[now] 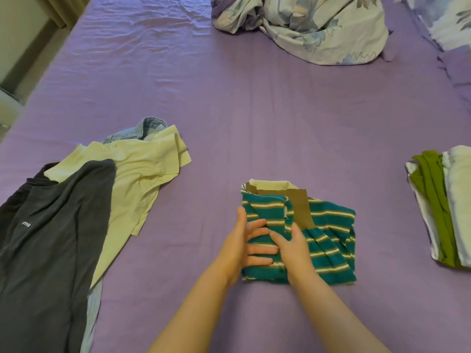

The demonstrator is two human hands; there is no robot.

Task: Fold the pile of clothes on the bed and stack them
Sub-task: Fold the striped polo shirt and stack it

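We press the striped shirt (328,240) flat, left hand (248,247) fingers straight, right hand (293,247) fingers unclear; next it must go to the folded stack (443,207).

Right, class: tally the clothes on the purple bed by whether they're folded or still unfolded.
Folded: 3 (teal striped polo shirt, green garment, white garment)
Unfolded: 3 (dark grey T-shirt, cream shirt, light blue denim garment)
Total: 6

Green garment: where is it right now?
In the head view the green garment lies at the far right edge of the bed, in the folded stack between white pieces, right of the striped shirt under both hands.
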